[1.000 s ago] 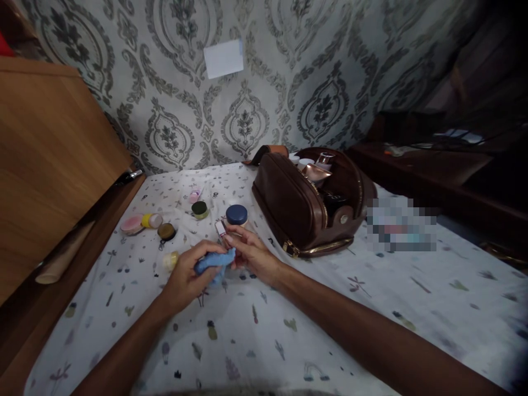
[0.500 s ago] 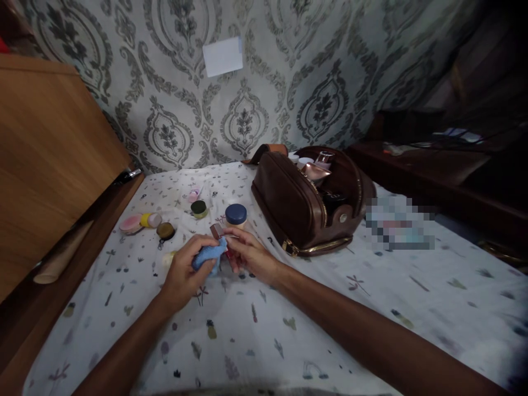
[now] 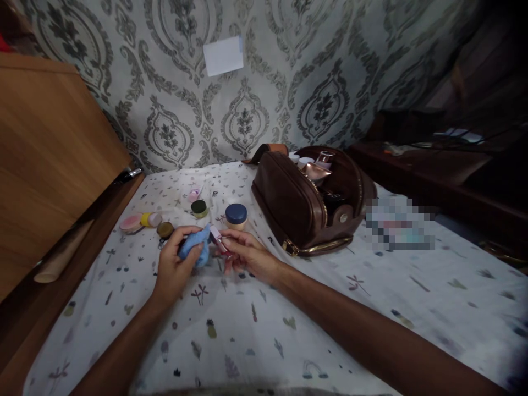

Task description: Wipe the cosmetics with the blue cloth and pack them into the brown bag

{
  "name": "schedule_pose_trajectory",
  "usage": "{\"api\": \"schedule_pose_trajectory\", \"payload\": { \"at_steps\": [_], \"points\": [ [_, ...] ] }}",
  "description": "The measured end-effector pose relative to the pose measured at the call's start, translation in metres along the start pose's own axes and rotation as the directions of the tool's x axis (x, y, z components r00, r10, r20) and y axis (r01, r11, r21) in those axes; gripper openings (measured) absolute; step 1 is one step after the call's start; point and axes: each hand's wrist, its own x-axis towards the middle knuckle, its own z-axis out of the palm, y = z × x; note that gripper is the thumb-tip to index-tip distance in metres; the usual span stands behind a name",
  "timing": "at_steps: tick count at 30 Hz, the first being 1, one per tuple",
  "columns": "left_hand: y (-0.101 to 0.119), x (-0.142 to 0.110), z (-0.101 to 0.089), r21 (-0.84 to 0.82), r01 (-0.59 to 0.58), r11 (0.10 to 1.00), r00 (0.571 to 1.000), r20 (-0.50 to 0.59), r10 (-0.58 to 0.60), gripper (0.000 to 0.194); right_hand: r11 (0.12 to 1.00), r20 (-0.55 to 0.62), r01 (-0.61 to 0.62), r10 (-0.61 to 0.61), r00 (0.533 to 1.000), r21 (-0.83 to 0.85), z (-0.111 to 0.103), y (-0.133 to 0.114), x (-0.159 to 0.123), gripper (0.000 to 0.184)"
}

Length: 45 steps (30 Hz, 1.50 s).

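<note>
My left hand [image 3: 175, 267] is closed around a bunched blue cloth [image 3: 193, 249], held just above the printed bedsheet [image 3: 256, 330]. My right hand [image 3: 247, 254] pinches a small pink-capped tube [image 3: 218, 237], whose cap end points at the cloth and almost touches it. Both hands meet near the middle of the bed, in front of a blue-lidded jar [image 3: 236, 215].
An open brown leather toiletry bag [image 3: 307, 201] with bottles inside sits at the right of the hands. Several small jars and compacts [image 3: 165, 228] lie scattered at the left. A wooden headboard [image 3: 49, 159] rises at the left; dark furniture [image 3: 433, 165] stands at the right.
My left hand has drawn the blue cloth leftward, off the tube. The tube's pink cap now shows between my hands; my right hand has barely moved.
</note>
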Motion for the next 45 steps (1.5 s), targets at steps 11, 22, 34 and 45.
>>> {"api": "schedule_pose_trajectory", "payload": {
  "at_steps": [11,22,34,45],
  "points": [
    [0.009,-0.005,0.004,-0.043,-0.224,0.974,0.919,0.323,0.225,0.016,0.991,-0.122,0.127,-0.122,0.985,0.039,-0.004,0.004,0.006,0.057],
    [-0.011,-0.002,0.01,-0.191,0.175,0.966,0.967,0.22,-0.132,0.024,0.978,-0.125,0.181,-0.168,0.978,0.104,0.002,-0.01,-0.001,0.048],
    [-0.009,0.003,0.012,-0.483,0.456,0.747,0.89,0.244,-0.385,0.035,0.879,-0.222,0.322,-0.413,0.883,-0.352,0.004,-0.005,-0.001,0.032],
    [-0.001,0.002,-0.002,0.061,0.053,0.997,0.998,0.025,-0.055,0.031,0.368,0.208,0.41,-0.478,0.853,-0.835,0.01,0.0,-0.02,0.021]
  ]
}}
